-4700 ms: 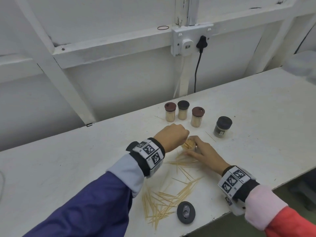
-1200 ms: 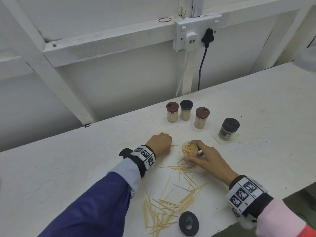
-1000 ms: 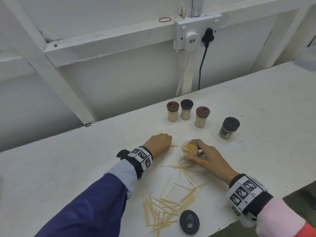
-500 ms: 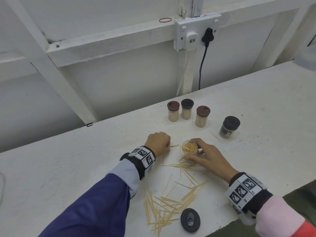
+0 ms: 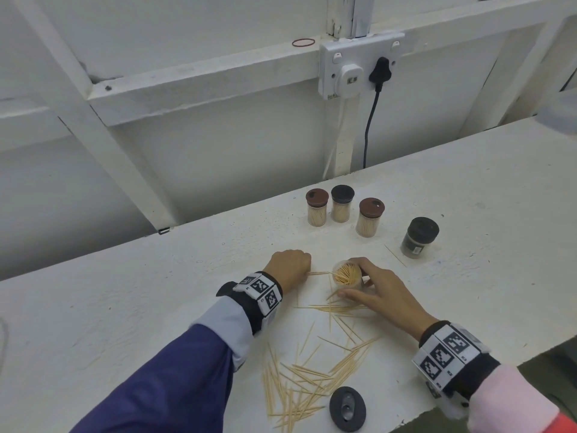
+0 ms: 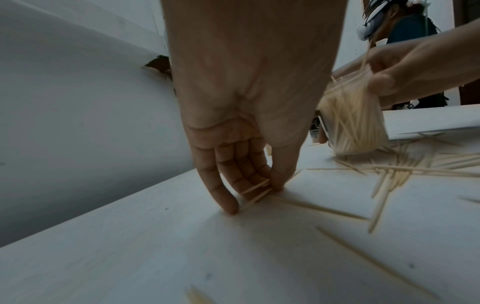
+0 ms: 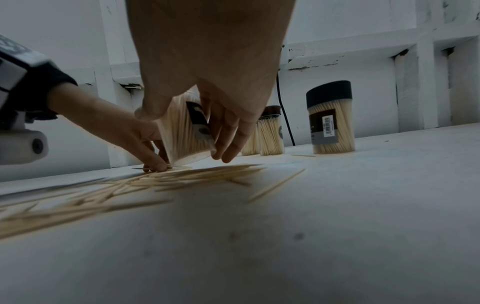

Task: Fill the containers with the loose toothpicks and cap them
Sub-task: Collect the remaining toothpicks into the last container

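Currently filling: my right hand (image 5: 379,295) grips the open toothpick jar (image 5: 346,274), left hand (image 5: 288,266) pinches loose toothpicks (image 6: 255,191) beside it; next, drop them in.

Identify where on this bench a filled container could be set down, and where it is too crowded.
Free: bare bench left of the left hand, and the stretch right of the black-capped jar. Crowded: loose toothpicks and a loose cap fill the near edge between the arms; the right hand holds the open container.

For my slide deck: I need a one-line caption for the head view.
Left hand pinches loose wooden toothpicks while right hand steadies the open clear plastic container.
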